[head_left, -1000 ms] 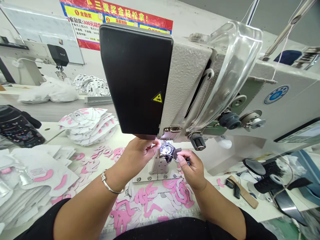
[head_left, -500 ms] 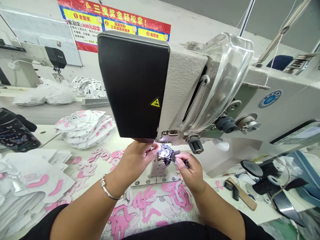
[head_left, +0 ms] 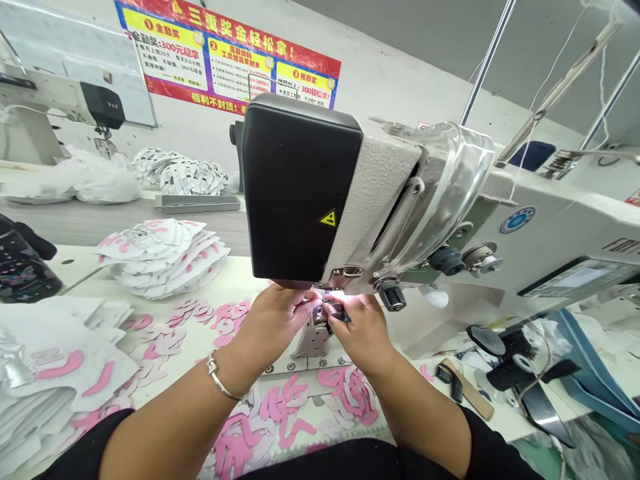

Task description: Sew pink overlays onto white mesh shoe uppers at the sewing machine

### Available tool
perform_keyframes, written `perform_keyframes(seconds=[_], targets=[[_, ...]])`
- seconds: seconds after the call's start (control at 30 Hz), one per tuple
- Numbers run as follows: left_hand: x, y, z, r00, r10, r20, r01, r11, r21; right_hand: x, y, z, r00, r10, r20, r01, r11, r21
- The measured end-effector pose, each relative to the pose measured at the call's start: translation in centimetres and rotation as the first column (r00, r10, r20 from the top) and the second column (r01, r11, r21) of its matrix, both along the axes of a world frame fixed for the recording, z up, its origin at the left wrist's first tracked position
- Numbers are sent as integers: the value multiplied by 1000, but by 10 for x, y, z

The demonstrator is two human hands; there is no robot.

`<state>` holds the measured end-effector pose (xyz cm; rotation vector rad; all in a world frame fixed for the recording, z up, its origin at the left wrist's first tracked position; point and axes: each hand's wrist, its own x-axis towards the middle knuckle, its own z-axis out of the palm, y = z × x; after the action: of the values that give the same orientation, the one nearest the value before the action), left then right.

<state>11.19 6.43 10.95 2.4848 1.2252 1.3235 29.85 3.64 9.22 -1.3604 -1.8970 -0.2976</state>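
Observation:
Both hands meet at the top of the metal post point(head_left: 311, 343) of an industrial sewing machine point(head_left: 390, 167), under its lit needle area. My left hand point(head_left: 274, 319), with a bracelet on the wrist, pinches thumb and finger together at the left side of the post top; what lies between them is too small to tell. From the right, the thumb and fingers of my right hand point(head_left: 364, 333) close on a small metal plate point(head_left: 336, 310) against the post top. The fingers largely cover the hook and bobbin area behind it.
Pink and white curved cut pieces point(head_left: 285, 403) lie scattered round the post. White stacked pieces with pink patches point(head_left: 165, 257) stand at left. Thread cones point(head_left: 517, 370), a tan strip point(head_left: 475, 393) and a blue bin point(head_left: 590, 373) are at right. The machine head overhangs my hands.
My right hand has moved left and up with the small metal plate, from beside the exposed hook onto the post top. My left hand stays close by. The camera view has shifted.

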Motion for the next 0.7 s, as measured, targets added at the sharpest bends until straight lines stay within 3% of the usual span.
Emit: perform_keyframes(seconds=[0.27,0.47,0.7], targets=[[0,-10,2,998,-19,-58,22,998,61,-6,-1,1,979,67,-195,-58,997,55],[-1,-23,2,990,9,-144,16,986,168,-1,-18,10,914,237,-329,-224,971,79],[3,-25,1,984,31,-177,12,971,238,2,-20,9,888,247,-389,-242,968,62]])
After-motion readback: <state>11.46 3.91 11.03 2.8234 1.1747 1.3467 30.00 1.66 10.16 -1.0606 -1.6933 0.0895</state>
